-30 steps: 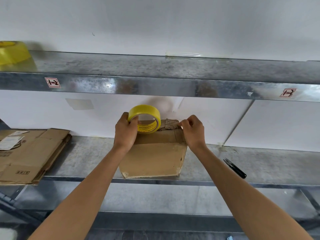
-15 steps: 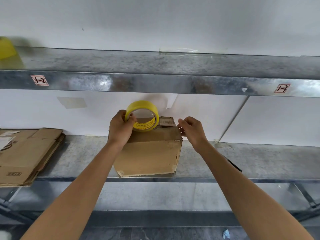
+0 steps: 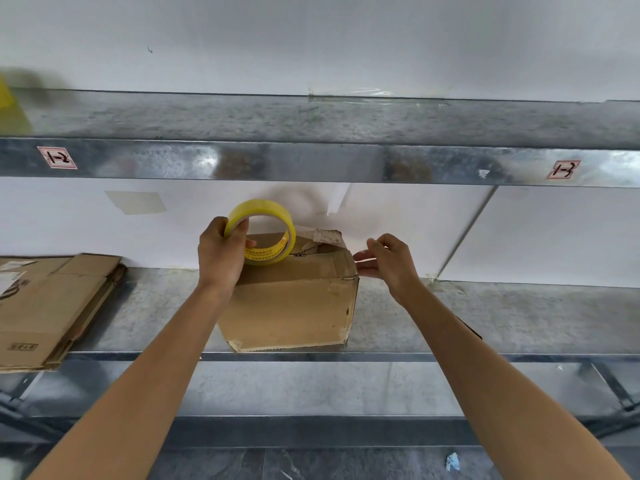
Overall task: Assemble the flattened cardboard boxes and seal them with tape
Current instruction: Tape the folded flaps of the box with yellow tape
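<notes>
An assembled brown cardboard box [image 3: 291, 310] stands on the middle metal shelf [image 3: 519, 317], its top flaps folded in and a torn flap sticking up at the back right. My left hand [image 3: 220, 252] grips a yellow tape roll [image 3: 263, 232] held upright over the box's top left. My right hand [image 3: 388, 261] is at the box's upper right corner, its fingers touching the edge; a clear strip of tape seems to run across the top from the roll to it, though it is hard to make out.
A stack of flattened cardboard boxes [image 3: 45, 306] lies at the left of the same shelf. A dark tool [image 3: 469, 329] shows partly behind my right forearm. An upper shelf [image 3: 311, 161] overhangs the work area, with something yellow [image 3: 7, 105] at its far left.
The roll has lifted and tilted up over the box's left side. My right hand has slid from the top of the box out to its right corner. The view has shifted slightly.
</notes>
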